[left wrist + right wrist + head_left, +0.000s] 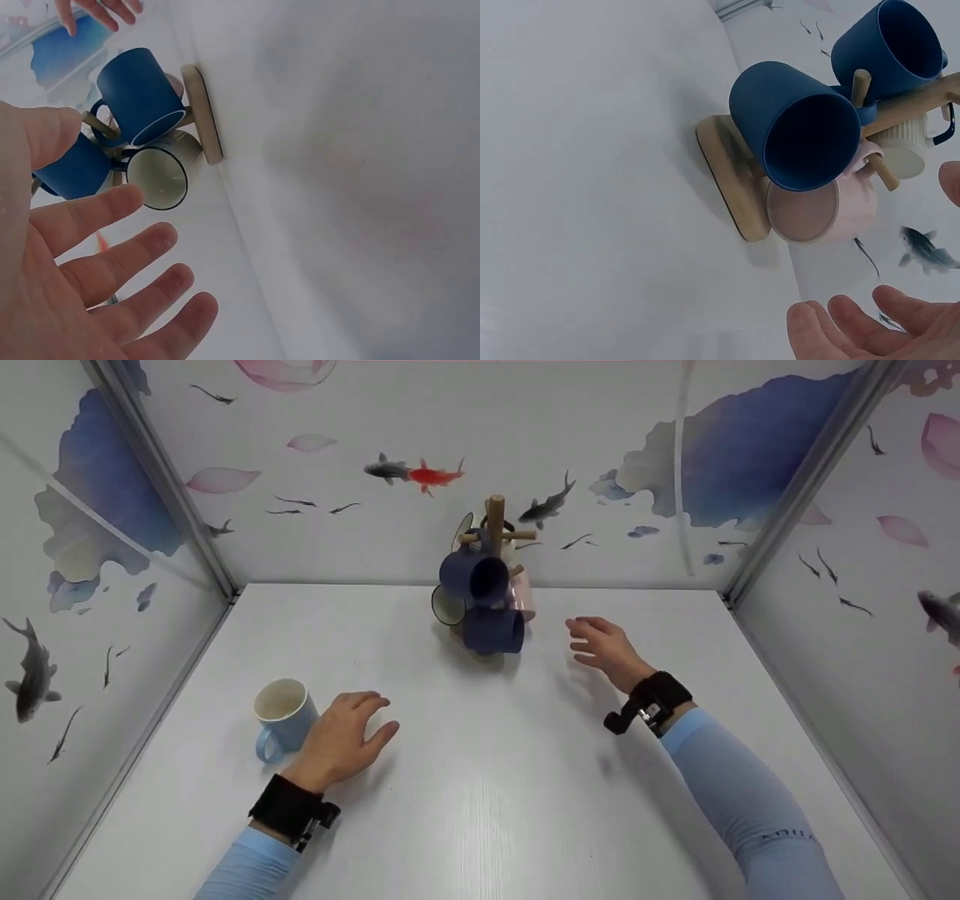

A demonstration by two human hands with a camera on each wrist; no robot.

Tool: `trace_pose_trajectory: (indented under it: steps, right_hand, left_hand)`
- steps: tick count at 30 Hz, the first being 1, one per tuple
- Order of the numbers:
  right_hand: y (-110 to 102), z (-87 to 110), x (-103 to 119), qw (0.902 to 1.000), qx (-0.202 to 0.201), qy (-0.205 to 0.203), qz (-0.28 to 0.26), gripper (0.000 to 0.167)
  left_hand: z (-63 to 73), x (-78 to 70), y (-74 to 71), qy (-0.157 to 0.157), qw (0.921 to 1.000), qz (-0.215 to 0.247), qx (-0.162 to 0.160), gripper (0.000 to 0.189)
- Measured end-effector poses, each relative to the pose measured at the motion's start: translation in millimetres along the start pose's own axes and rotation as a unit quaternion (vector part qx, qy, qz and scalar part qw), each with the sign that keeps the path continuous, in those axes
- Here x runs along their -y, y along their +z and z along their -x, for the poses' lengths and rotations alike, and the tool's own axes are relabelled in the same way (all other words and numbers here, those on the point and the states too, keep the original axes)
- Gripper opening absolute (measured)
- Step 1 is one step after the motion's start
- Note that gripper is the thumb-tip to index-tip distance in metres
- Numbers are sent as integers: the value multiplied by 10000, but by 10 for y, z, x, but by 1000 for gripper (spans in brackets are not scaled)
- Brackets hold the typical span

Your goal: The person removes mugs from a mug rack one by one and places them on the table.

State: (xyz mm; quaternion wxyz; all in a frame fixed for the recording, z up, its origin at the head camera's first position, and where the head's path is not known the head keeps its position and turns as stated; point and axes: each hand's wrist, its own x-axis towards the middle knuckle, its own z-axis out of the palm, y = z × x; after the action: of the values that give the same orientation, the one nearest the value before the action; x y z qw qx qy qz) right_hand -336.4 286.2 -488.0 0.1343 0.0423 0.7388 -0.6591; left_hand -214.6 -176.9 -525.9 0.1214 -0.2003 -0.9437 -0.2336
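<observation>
At the back of the table a wooden mug tree (496, 521) carries several mugs. An upper blue mug (474, 576) and a lower blue mug (493, 630) face forward, with a pink mug (859, 210) and cream mugs with dark rims, one a cream mug (157, 177), around them. A light blue mug (289, 720) stands upright at the left, its handle toward the front. My left hand (341, 739) is just right of it, fingers spread and relaxed, holding nothing. My right hand (607, 649) hovers right of the mug tree, fingers loosely extended, also holding nothing.
The white table (480, 795) is enclosed by a back wall (480, 420) and side walls printed with fish and petals. Metal posts, one a grey post (161, 480), stand at the back corners. A black wrist camera (289, 810) is strapped to my left wrist.
</observation>
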Motion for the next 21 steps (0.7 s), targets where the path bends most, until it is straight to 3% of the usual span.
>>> trace_pose_trajectory:
  steps: [9, 16, 21]
  right_hand:
    - [81, -86, 71, 9988, 30, 255, -416, 88]
    - [149, -191, 65, 9962, 205, 451, -722, 96]
    - [168, -263, 32, 9931, 330, 447, -1036, 92]
  left_hand:
    - [11, 20, 33, 62, 9999, -62, -65, 35]
    - [42, 20, 48, -66, 9991, -247, 348, 33]
    - [52, 19, 50, -174, 9982, -238, 516, 32]
